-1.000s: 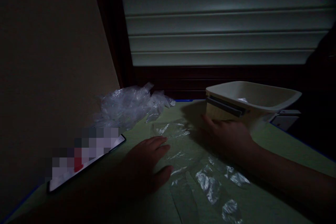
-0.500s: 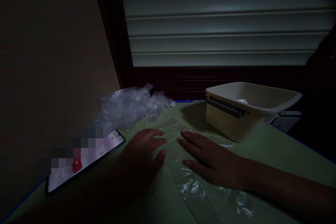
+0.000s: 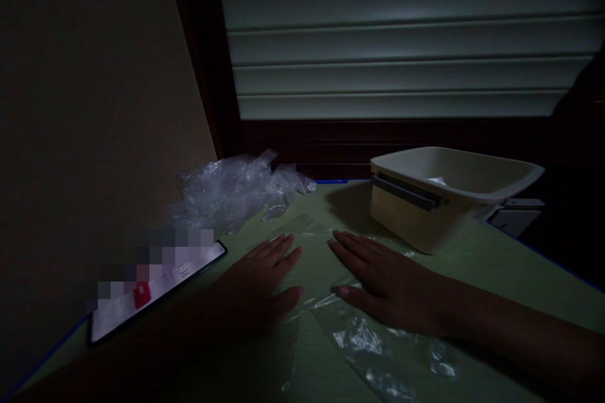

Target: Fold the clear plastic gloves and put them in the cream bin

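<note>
A clear plastic bag point(image 3: 362, 337) lies spread over the green tabletop point(image 3: 314, 264), its shiny creases catching light near me. My left hand point(image 3: 267, 274) rests palm down on the left part of the plastic, fingers stretched out and thumb apart. Opposite it, my right hand point(image 3: 385, 277) lies flat on the plastic too, its fingers pointing up and left. Neither hand grips anything. A strip of bare-looking table under thin film shows between them. In the dim light the bag's exact outline is hard to make out.
Crumpled clear plastic bags point(image 3: 227, 192) are heaped at the back left. A smartphone point(image 3: 189, 271) with a lit screen lies left of my left hand. At the back right stands a cream bin point(image 3: 420, 220) with dark handles. A slatted panel point(image 3: 387, 50) rises behind.
My left hand has flattened and spread onto the plastic. My right hand has slid slightly right. The film between them has shifted, and the phone lies slightly differently.
</note>
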Demonstrator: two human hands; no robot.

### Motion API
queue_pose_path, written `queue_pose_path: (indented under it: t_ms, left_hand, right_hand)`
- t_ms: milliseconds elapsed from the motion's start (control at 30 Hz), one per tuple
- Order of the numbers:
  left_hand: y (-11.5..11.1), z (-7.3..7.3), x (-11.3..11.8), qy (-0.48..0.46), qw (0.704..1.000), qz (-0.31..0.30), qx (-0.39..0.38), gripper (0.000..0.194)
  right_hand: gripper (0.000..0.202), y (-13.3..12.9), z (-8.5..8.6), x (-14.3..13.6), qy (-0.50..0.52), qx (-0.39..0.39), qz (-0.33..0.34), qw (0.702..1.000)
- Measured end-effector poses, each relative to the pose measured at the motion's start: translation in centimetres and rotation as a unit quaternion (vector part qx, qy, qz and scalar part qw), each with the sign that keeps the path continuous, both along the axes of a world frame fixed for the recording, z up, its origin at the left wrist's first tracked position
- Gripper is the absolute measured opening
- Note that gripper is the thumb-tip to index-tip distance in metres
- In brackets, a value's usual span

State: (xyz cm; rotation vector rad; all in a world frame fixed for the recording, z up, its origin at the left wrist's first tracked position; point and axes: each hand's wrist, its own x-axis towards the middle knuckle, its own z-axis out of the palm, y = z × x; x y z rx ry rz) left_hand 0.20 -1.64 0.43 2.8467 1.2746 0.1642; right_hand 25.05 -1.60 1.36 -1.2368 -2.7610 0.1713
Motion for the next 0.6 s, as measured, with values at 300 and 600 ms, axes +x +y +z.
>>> queue_pose_path:
  t_ms: [300, 600]
  left_hand:
    - [0.19, -0.80, -0.42, 0.006, 0.998, 0.059, 0.020, 0.067]
    - [0.25, -0.61, -0.48, 0.012, 0.997, 0.077, -0.008, 0.085]
  right_hand:
    - [0.070, 0.81, -0.88, 0.33, 0.030, 0.121, -0.135, 0.983]
    - [0.074, 0.54, -1.04, 0.36, 0.001, 0.036, -0.064, 0.997]
